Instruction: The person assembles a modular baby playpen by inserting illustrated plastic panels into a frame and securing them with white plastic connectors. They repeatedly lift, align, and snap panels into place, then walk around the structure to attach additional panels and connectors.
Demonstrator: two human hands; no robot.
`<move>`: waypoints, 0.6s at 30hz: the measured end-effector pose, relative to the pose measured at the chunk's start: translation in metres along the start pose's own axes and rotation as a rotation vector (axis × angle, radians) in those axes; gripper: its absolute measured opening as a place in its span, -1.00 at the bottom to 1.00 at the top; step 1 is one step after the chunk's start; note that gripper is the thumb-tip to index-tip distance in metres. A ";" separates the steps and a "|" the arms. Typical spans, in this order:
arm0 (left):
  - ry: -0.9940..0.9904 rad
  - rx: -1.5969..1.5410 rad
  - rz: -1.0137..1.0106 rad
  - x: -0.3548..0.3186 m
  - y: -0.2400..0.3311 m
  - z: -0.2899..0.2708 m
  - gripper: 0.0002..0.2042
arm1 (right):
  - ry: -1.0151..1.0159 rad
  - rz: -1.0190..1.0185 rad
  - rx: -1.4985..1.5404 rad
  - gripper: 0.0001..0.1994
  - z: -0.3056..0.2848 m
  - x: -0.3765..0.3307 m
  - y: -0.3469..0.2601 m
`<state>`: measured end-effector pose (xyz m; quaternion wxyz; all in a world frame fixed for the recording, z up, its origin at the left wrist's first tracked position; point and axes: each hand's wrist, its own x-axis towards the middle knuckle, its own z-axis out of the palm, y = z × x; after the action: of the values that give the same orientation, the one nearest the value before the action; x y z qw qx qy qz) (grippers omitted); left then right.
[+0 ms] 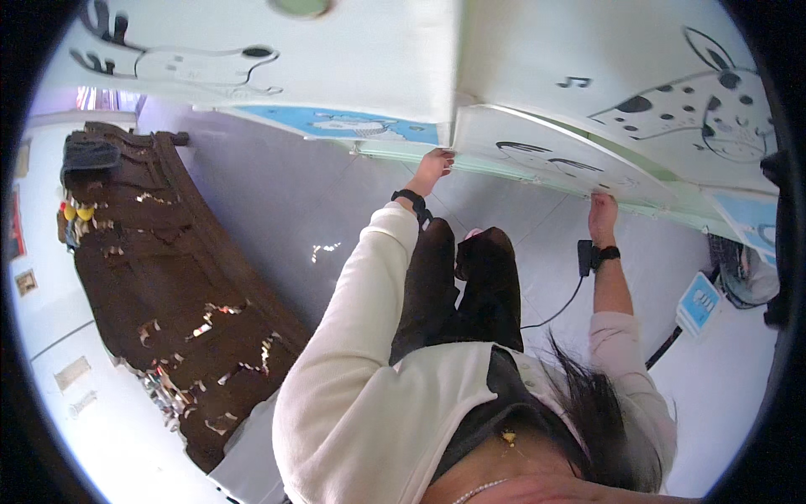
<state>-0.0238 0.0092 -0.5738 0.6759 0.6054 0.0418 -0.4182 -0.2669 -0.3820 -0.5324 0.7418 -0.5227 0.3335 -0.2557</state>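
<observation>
White cartoon panel (554, 153) low on white cabinet (369, 50). Left hand (431, 165) near its lower left corner, right hand (602, 217) at bottom edge; fingers narrowed, cannot tell if gripping. Step: apparently adjusting panel; next move likely needs even two-handed pressure.

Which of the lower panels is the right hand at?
The white panel with black curved lines, between the left blue panel and right blue panel. The right hand is at its lower edge, away from both blue ones.

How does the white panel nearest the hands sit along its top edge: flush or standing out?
Standing out: the white panel shows a green strip behind its top edge. Whether it's fastened, cannot tell.
</observation>
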 end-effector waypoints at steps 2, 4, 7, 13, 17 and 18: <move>0.042 -0.265 0.006 -0.006 0.005 0.003 -0.71 | 0.142 0.096 0.338 -0.75 -0.003 -0.006 0.009; 0.077 -0.393 0.012 -0.011 0.004 0.007 -0.72 | 0.095 0.072 0.402 -0.74 -0.007 -0.005 0.019; 0.112 -0.321 0.092 -0.008 -0.007 0.008 -0.72 | 0.140 -0.004 0.270 -0.71 -0.015 0.008 0.038; 0.261 0.042 0.658 0.036 -0.043 -0.017 -0.72 | 0.104 -0.170 -0.135 -0.66 -0.042 0.027 0.050; -0.054 -0.578 0.456 0.065 -0.060 -0.026 -0.63 | -0.067 -0.227 0.263 -0.56 -0.032 0.017 0.025; -0.228 -0.608 0.555 0.069 -0.059 -0.027 -0.61 | -0.140 -0.262 0.372 -0.52 -0.027 0.014 0.020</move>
<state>-0.0034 0.0019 -0.6664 0.9108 0.3169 -0.0764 -0.2532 -0.2782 -0.4018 -0.5612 0.8071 -0.4323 0.1579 -0.3697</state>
